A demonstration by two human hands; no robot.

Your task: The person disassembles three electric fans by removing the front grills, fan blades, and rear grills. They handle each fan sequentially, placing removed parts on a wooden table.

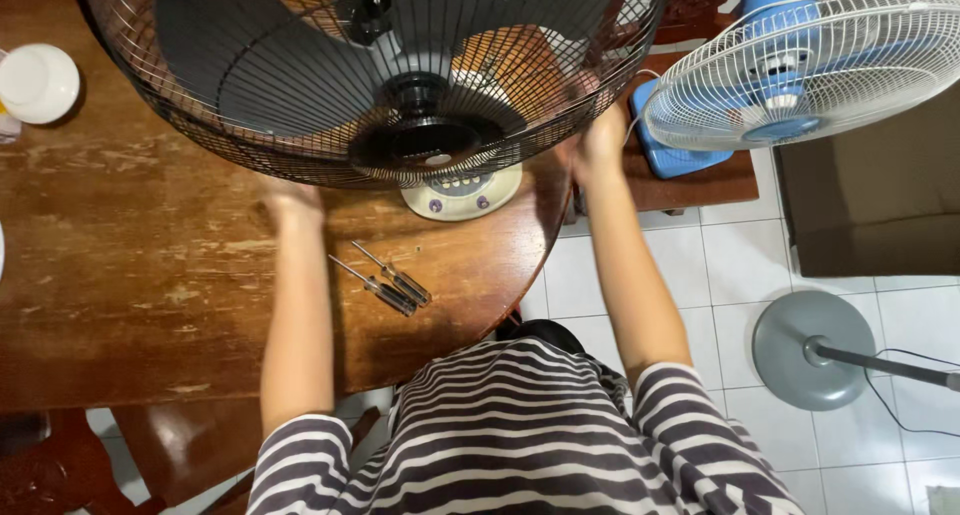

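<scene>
A person in a striped top is standing at a wooden table (pixel 120 275) and reaching out with both arms to a black fan (pixel 380 75) that is sitting at the far edge of the table, its grille facing the camera. The left hand (pixel 290 197) is resting at the grille's near-left rim and the right hand (pixel 600 135) is pressing against its right rim; the wire partly hides the fingers, so I cannot tell whether either hand is clamped on the rim or lying flat against it. The grille is on, the dark blades are showing behind it, and the pale control base (pixel 462 190) is peeking out below. Two screwdrivers (pixel 392 283) are lying untouched on the table, near the person and between the arms, so by my reading any opening of the fan is yet to begin. A white cup (pixel 38 83) is sitting far left. A blue fan (pixel 800 65) is standing off to the right, and a grey stand base (pixel 812 350) is resting on the tiled floor.
</scene>
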